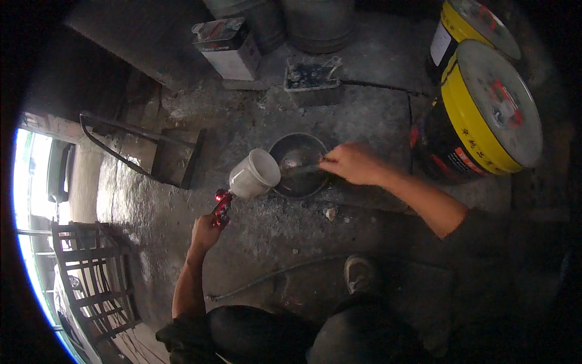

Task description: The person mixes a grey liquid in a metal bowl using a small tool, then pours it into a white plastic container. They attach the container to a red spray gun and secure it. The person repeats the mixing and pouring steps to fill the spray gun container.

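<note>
White plastic cup (254,174) of a red spray gun (222,205) is lying tilted, with its open mouth turned toward the dark round metal bowl (298,165) on the rough grey concrete floor (364,115). The cup is just beside the bowl's left rim, and I cannot tell if they are touching.

Going from the left, a dark metal frame with bars (94,285) is standing at the edge, and a flat dark tray with a long bent handle (173,159) is lying further up. The left hand (206,230) is gripping the red body of the gun, fingers pressed together around it. The right hand (351,164) is reaching over the bowl and pinching a thin tool (301,170), maybe a brush or a stick, whose end is dipping inside the bowl; what is in the bowl is too dark to see. A shoe (359,273) is resting near a thin hose or rod (273,276) on the floor. At the far right, two big yellow-and-black drums with grey lids (485,115) are standing close to the right arm.

Several things could be going wrong from here. The cup is being held by the gun only, so a loose grip could be letting it roll and spill onto the floor. The bowl is light-looking and is not being steadied, so a hard push with the tool could be tipping it. The hose is lying near the foot, and a step back could be catching on it.
</note>
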Tool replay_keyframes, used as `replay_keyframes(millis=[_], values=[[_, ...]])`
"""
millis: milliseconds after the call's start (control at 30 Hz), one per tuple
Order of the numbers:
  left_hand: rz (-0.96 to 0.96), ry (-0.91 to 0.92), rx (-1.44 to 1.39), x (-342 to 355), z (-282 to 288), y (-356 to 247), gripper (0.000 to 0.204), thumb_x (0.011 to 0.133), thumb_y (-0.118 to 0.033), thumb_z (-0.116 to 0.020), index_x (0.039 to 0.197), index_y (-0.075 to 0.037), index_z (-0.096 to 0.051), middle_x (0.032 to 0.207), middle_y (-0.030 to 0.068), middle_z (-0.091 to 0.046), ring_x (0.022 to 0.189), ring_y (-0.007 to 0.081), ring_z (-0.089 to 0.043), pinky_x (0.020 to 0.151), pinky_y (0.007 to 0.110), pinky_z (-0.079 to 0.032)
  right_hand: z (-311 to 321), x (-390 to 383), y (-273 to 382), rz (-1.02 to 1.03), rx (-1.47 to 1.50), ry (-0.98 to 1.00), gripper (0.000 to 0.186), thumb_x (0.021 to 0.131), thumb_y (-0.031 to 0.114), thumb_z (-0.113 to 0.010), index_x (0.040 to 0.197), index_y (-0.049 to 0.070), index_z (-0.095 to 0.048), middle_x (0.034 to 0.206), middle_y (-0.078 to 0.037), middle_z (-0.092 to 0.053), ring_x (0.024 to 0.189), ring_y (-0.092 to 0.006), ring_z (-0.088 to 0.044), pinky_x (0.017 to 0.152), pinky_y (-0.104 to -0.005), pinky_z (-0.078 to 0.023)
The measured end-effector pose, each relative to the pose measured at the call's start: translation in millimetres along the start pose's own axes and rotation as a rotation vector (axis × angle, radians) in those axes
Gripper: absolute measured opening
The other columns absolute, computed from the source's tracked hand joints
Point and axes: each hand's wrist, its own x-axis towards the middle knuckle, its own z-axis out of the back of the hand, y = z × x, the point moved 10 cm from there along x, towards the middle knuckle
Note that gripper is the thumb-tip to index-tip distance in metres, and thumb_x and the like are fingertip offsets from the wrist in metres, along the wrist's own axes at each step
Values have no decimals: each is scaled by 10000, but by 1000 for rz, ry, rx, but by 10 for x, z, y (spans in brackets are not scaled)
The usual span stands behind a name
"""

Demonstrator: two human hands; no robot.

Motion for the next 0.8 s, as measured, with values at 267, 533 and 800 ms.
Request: replay_keyframes(millis=[267, 533, 800], values=[[-97, 100, -87, 43, -140, -425, 315, 845, -313, -708, 868, -3, -660, 706, 228, -590, 625, 377, -576, 616, 418, -465, 142, 152, 234, 87, 117, -253, 336, 924, 394, -597, 917, 84, -725, 770, -182, -666, 718, -372, -656, 654, -450, -492], [-77, 65, -98, 66, -95, -274, 283, 846, -273, -710, 902, 1, -665, 721, 219, -618, 597, 346, -573, 620, 399, -475, 383, 17, 341, -48, 149, -317, 277, 918, 353, -610, 958, 114, -745, 774, -173, -670, 732, -373, -661, 647, -468, -502], [-207, -120, 10, 156, -13, -502, 227, 874, -208, -676, 848, 15, -647, 636, 141, -560, 567, 206, -499, 568, 359, -430, -195, 409, 336, -103, 321, -166, 325, 895, 320, -651, 946, 6, -719, 727, -161, -689, 655, -298, -663, 646, -386, -518]])
